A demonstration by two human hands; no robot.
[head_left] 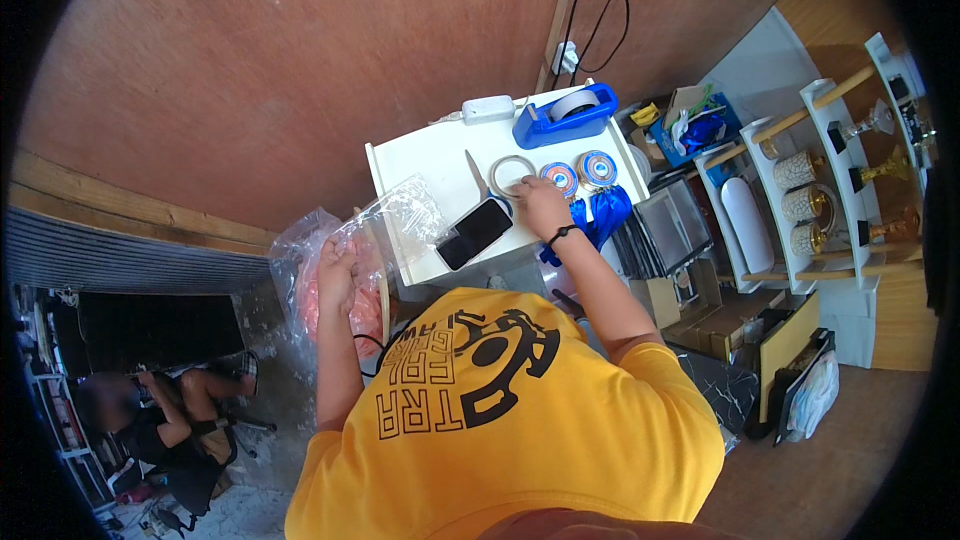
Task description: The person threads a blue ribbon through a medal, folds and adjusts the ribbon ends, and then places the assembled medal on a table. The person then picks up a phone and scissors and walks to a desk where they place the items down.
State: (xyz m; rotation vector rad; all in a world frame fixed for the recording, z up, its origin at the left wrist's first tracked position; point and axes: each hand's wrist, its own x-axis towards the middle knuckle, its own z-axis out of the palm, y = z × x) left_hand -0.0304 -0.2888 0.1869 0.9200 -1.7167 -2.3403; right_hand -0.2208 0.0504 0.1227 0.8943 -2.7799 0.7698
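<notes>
My left hand (336,272) grips the top of a clear plastic bag (300,285) with pink contents, held left of the small white table (420,160). My right hand (541,206), with a black wristband, rests on the table, its fingers curled at the handle end of a pair of scissors (474,174). Whether it grips them is hidden. Just beyond its fingers lies a ring of clear tape (512,175). Two round rosettes (580,173) with blue ribbons sit to its right. A black phone (475,232) lies near the table's front edge, beside another clear bag (410,208).
A blue tape dispenser (565,113) and a white adapter (488,109) stand at the table's far edge, with cables running up the brown wall. A white shelf (800,190) with trophies and cardboard boxes (700,320) fills the right. Another person (170,410) sits at lower left.
</notes>
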